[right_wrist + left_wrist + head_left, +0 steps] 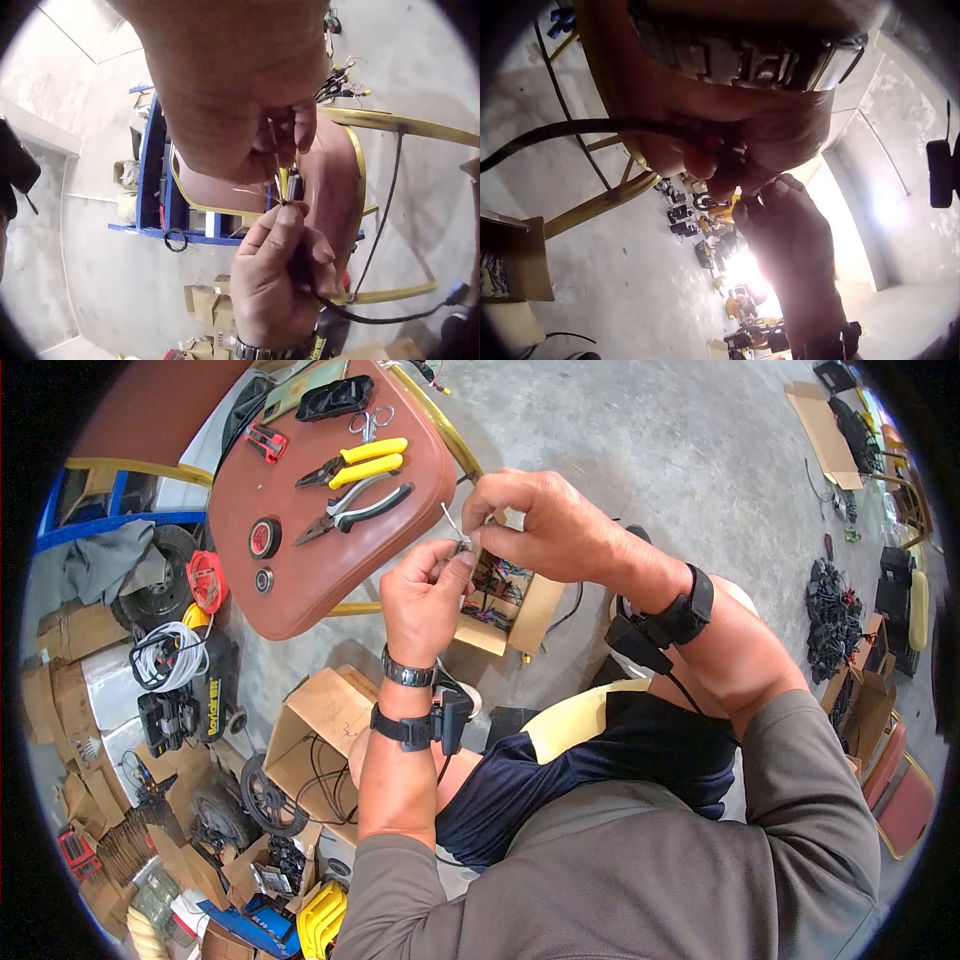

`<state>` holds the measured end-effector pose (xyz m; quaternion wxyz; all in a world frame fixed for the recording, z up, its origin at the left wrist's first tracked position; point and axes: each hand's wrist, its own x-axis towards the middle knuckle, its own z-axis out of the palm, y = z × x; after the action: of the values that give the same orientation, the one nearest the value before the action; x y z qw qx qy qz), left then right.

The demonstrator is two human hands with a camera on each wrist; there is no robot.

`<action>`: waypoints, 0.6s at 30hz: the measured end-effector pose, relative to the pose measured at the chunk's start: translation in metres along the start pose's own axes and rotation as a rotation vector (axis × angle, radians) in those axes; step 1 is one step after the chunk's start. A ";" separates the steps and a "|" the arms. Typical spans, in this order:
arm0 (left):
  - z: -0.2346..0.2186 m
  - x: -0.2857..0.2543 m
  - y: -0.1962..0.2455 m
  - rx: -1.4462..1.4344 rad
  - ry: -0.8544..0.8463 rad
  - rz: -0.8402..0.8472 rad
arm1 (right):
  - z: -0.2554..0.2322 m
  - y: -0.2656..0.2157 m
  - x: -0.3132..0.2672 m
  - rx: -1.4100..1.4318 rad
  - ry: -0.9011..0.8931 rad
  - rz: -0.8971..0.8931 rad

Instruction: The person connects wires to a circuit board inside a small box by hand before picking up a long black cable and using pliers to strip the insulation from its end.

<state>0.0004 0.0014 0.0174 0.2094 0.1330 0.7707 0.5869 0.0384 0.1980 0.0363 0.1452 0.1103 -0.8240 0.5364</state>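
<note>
Gripping the black cable (pixel 375 320) in a curled left hand (pixel 425 595), the person pinched its thin wires (pixel 259 194) with the right hand (pixel 545 525). Cable end sat between both hands, near the brown chair seat (pixel 340 575) holding yellow-handled pliers (pixel 355 463).

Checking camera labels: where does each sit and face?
Head: on the head, facing down; left hand, right hand, grey shirt.
Left wrist: on that wrist, facing past watch and left hand toward the right.
Right wrist: on that wrist, facing past right hand toward the left.
Head and right wrist share both hands and brown chair seat.
</note>
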 end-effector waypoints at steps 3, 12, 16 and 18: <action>-0.002 -0.002 -0.001 -0.021 -0.037 0.068 | -0.001 0.002 0.002 0.133 0.001 0.151; -0.002 -0.008 -0.005 -0.069 -0.065 0.142 | -0.009 0.014 0.010 0.217 -0.294 0.470; -0.002 -0.009 -0.001 -0.045 -0.053 0.117 | -0.011 0.017 0.009 0.403 -0.241 0.461; -0.003 -0.008 -0.002 -0.038 -0.065 0.139 | -0.010 0.017 0.008 0.432 -0.254 0.453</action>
<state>0.0057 -0.0050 0.0172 0.1955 0.2011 0.7413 0.6098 0.0259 0.2143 0.0284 -0.1084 0.0187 -0.7064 0.6992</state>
